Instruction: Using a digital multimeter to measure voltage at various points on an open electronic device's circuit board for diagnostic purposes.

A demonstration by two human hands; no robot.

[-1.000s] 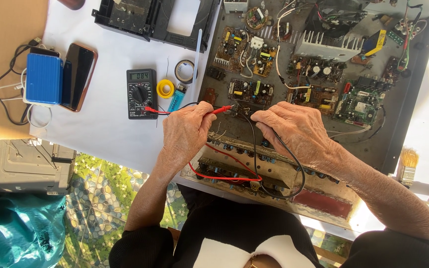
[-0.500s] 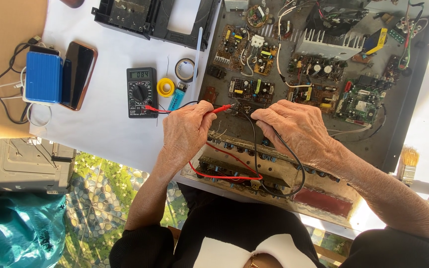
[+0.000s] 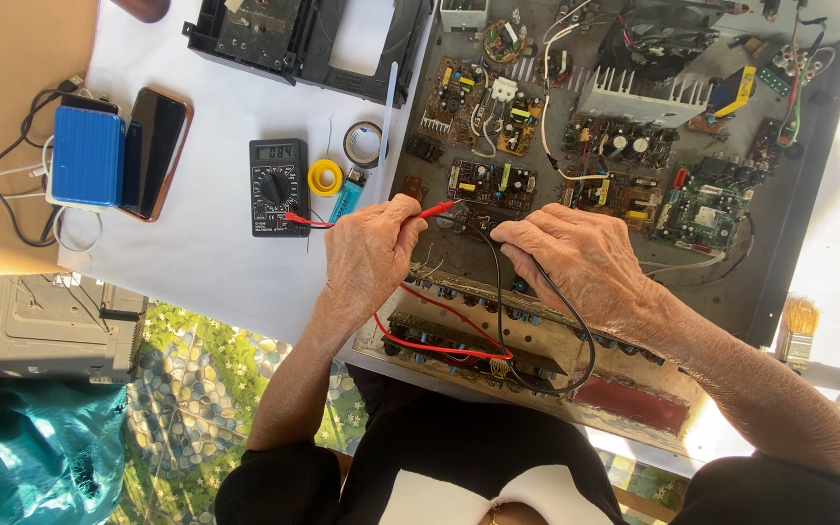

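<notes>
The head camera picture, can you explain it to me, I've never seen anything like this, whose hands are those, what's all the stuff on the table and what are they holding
The picture comes from a camera worn on a person's head, looking straight down, so the two bare hands are the wearer's own. There is no machine at work here.

The left hand holds a red test probe, its tip on a small circuit board. The right hand holds the black probe lead, though the fingers hide its tip. Both leads run to a black multimeter lying on the white table.

Under the hands sits an opened electronics chassis full of circuit boards and wires. Beside the meter lie a yellow tape roll, a dark tape roll and a blue lighter. Further left are a blue box with cables and a dark phone. A paintbrush lies at the right.
</notes>
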